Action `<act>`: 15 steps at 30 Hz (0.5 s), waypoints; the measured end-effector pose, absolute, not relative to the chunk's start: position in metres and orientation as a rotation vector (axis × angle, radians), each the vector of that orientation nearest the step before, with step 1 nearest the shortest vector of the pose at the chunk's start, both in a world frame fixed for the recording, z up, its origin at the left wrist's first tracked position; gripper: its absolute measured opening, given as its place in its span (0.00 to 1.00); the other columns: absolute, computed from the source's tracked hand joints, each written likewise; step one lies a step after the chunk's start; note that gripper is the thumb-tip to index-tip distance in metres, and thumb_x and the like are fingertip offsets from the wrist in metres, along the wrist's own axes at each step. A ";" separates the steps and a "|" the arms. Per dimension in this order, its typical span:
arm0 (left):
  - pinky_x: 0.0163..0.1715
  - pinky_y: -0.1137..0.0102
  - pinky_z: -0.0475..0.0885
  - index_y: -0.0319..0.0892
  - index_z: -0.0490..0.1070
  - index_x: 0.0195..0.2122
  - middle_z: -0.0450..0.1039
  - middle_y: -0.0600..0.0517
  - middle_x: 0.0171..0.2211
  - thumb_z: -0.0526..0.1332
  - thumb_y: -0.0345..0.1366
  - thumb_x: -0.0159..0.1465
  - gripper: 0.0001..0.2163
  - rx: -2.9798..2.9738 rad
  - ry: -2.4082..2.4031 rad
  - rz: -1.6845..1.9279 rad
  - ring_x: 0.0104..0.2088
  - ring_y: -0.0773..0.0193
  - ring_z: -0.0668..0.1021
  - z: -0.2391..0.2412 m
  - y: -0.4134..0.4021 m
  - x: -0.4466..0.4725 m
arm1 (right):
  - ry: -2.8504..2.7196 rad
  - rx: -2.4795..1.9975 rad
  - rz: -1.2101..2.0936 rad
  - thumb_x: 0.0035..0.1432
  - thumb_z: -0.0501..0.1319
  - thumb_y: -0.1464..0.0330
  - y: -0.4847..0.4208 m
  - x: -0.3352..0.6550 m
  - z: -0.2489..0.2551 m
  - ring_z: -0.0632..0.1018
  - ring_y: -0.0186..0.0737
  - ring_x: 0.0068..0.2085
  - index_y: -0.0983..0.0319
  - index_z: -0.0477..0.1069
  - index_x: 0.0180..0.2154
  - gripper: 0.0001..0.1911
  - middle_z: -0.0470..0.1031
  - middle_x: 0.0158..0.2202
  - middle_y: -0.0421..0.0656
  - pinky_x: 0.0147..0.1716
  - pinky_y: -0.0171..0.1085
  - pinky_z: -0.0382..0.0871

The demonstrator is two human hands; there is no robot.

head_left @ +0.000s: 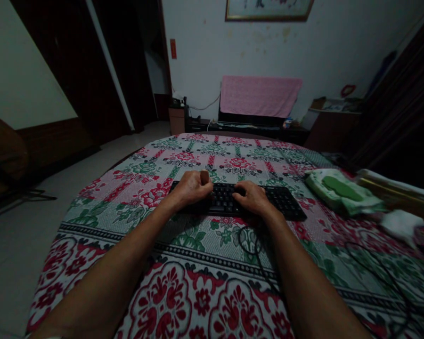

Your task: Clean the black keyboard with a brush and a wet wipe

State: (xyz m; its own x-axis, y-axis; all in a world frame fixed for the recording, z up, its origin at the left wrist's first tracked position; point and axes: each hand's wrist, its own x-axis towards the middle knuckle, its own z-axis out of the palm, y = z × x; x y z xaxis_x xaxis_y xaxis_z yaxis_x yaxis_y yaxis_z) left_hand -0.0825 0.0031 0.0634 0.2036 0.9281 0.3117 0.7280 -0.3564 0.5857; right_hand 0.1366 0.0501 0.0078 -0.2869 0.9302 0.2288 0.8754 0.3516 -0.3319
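A black keyboard [286, 200] lies across a bed covered with a red, green and white floral sheet [198, 292]. My left hand [192, 188] sits on the keyboard's left part, closed like a fist with the thumb sticking up; what is in it is hidden. Palm down on the middle keys rests my right hand [252, 197], its fingers bent over the keys and nothing showing in it. The keyboard's black cable [254, 249] loops over the sheet toward me, between my forearms.
A folded green and white cloth [339, 190] and a white wad [403, 223] lie on the bed's right side, beside more dark cable [381, 268]. Past the bed's far edge stands a low cabinet draped with a pink cloth [259, 96]. Tiled floor [21, 254] lies to the left.
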 end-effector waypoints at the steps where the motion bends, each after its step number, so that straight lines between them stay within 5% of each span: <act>1: 0.21 0.73 0.56 0.39 0.67 0.18 0.64 0.55 0.17 0.54 0.36 0.55 0.11 2.172 1.600 0.893 0.21 0.69 0.67 0.064 0.003 -0.085 | -2.264 -1.588 0.213 0.55 0.59 0.63 0.049 0.137 0.010 0.71 0.46 0.52 0.59 0.71 0.43 0.13 0.72 0.50 0.45 0.51 0.47 0.60; 9: 0.21 0.73 0.55 0.38 0.69 0.21 0.64 0.55 0.17 0.54 0.37 0.55 0.11 2.136 1.540 0.920 0.20 0.70 0.65 0.060 0.004 -0.082 | -2.446 -1.582 0.433 0.45 0.66 0.53 0.034 0.141 0.030 0.59 0.54 0.62 0.56 0.66 0.53 0.34 0.58 0.62 0.49 0.58 0.55 0.54; 15: 0.21 0.73 0.54 0.39 0.68 0.19 0.62 0.55 0.16 0.53 0.36 0.55 0.11 2.201 1.687 0.875 0.20 0.70 0.66 0.067 0.003 -0.086 | -2.511 -1.605 0.500 0.40 0.69 0.55 0.032 0.142 0.033 0.52 0.56 0.65 0.56 0.62 0.58 0.43 0.50 0.66 0.51 0.59 0.59 0.49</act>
